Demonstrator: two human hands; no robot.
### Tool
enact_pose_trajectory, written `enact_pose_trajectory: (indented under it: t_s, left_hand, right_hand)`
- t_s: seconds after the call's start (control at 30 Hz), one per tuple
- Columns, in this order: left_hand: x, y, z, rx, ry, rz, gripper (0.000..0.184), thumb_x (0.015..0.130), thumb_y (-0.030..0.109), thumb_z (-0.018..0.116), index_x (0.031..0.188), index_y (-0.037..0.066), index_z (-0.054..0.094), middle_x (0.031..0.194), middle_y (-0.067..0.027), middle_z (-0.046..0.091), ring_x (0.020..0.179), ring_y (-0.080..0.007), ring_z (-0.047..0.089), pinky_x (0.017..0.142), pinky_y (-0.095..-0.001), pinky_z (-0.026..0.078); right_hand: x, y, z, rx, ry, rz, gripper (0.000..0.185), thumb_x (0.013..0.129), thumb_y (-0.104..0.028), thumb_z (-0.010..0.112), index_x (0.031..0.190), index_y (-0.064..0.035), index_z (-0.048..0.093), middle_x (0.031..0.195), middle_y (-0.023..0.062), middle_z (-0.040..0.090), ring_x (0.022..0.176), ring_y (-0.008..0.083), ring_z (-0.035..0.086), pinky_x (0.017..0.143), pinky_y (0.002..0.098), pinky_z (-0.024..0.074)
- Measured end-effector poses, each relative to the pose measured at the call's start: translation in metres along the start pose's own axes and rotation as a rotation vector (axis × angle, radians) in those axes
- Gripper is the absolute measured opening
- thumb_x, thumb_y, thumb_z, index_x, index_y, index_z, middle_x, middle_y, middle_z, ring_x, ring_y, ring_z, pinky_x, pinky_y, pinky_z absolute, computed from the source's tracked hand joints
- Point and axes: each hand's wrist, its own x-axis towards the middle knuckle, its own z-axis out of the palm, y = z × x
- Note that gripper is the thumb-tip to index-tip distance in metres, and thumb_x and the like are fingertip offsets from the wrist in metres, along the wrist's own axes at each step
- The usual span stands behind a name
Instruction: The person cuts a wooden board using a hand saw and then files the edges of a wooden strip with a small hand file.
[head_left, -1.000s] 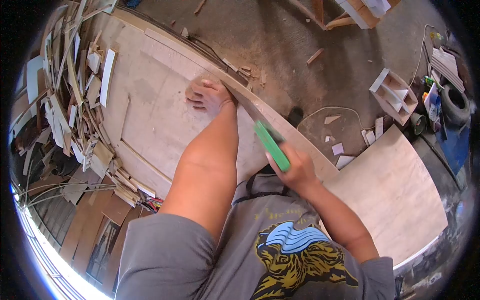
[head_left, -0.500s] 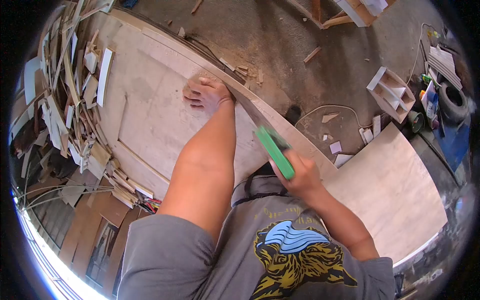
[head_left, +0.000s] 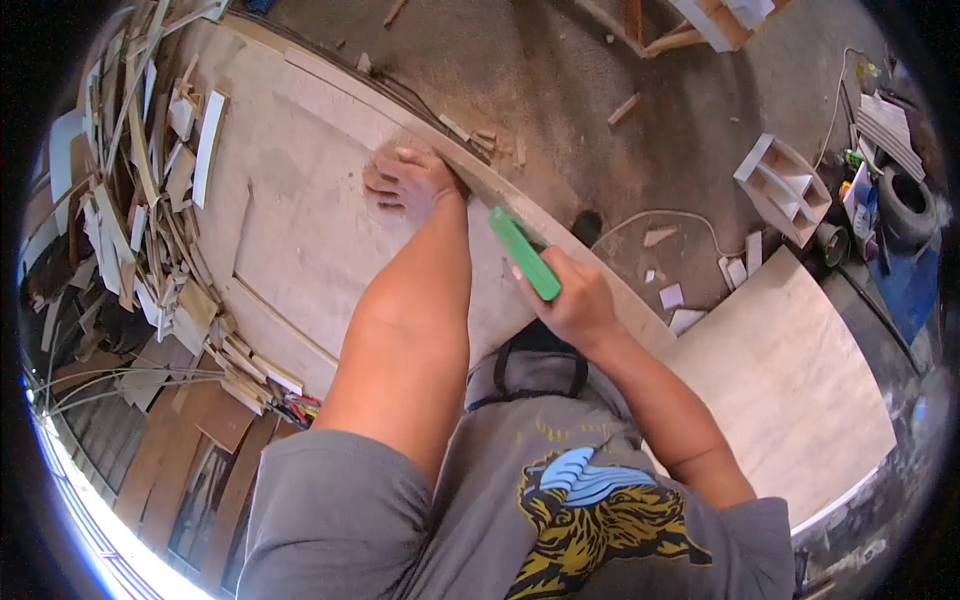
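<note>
Head camera: a broad wooden tabletop (head_left: 300, 210), dusty and matt, spans the middle, with a long, straight, pale wooden strip (head_left: 545, 222) along its edge. A heap of scrap (head_left: 125, 210), thin slats and jagged splinters, some white-faced, crowds the left side. At right lies a smooth sheet (head_left: 790, 380), cream and faintly mottled, with a gently bowed outline. Beyond it are a box-like wooden frame (head_left: 783, 190) with inner dividers and a round black tyre (head_left: 907, 205).

The left hand (head_left: 410, 180) rests on the tabletop near the strip, fingers bent and slightly spread. The right hand (head_left: 570, 300) wraps a green tool (head_left: 525, 255), fingers curled tightly together around its flat, slab-like handle; this sits above the tabletop beside the strip. Any blade is too indistinct to make out. Small square off-cuts (head_left: 671, 296) dot the rough floor.
</note>
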Motion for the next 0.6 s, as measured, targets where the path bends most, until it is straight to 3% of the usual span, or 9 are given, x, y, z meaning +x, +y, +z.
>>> enact_pose_trajectory:
  t_s: [0.17, 0.33, 0.43, 0.53, 0.6]
  left_hand:
    - [-0.001, 0.008, -0.007, -0.025, -0.006, 0.003, 0.059, 0.104, 0.043, 0.038, 0.153, 0.011, 0.032, 0.163, -0.0246, 0.025, 0.153, -0.0478, 0.016, 0.12, -0.0619, 0.017]
    - [0.004, 0.006, -0.006, -0.036, -0.094, 0.009, 0.059, 0.104, 0.042, 0.039, 0.154, 0.011, 0.031, 0.163, -0.0245, 0.023, 0.153, -0.0489, 0.014, 0.121, -0.0628, 0.015]
    - [-0.001, 0.008, 0.003, 0.025, 0.156, 0.07, 0.053, 0.102, 0.042, 0.042, 0.144, 0.01, 0.042, 0.157, -0.0259, 0.033, 0.143, -0.0452, 0.032, 0.113, -0.0582, 0.027]
    - [-0.002, 0.007, 0.004, 0.02, 0.151, 0.072, 0.054, 0.102, 0.043, 0.041, 0.144, 0.008, 0.043, 0.158, -0.0268, 0.032, 0.143, -0.0468, 0.032, 0.114, -0.0594, 0.026]
    - [-0.003, 0.009, -0.005, -0.015, 0.023, 0.037, 0.058, 0.103, 0.042, 0.039, 0.15, 0.009, 0.034, 0.162, -0.0257, 0.025, 0.151, -0.0491, 0.018, 0.12, -0.0623, 0.017]
  right_hand:
    - [-0.055, -0.015, -0.043, -0.042, 0.009, -0.002, 0.023, 0.089, -0.025, 0.077, 0.095, -0.0066, 0.064, 0.074, 0.0149, 0.066, 0.066, 0.037, 0.068, 0.059, 0.0452, 0.0548]
    - [-0.018, 0.004, -0.002, -0.047, 0.002, 0.005, 0.023, 0.09, -0.021, 0.08, 0.094, -0.0044, 0.065, 0.076, 0.0155, 0.067, 0.066, 0.0343, 0.07, 0.056, 0.0427, 0.0532]
    - [-0.033, -0.013, -0.023, -0.034, 0.003, 0.032, 0.022, 0.09, -0.022, 0.079, 0.097, -0.0047, 0.066, 0.077, 0.0159, 0.067, 0.068, 0.0361, 0.069, 0.058, 0.043, 0.0531]
    - [-0.05, -0.011, -0.028, -0.041, 0.03, 0.008, 0.022, 0.09, -0.022, 0.079, 0.097, -0.0049, 0.067, 0.077, 0.0162, 0.066, 0.067, 0.0372, 0.068, 0.058, 0.0434, 0.0526]
    - [-0.016, -0.005, -0.004, -0.044, -0.004, 0.05, 0.019, 0.09, -0.02, 0.078, 0.093, -0.0046, 0.067, 0.075, 0.0162, 0.065, 0.066, 0.0369, 0.067, 0.057, 0.0435, 0.0521]
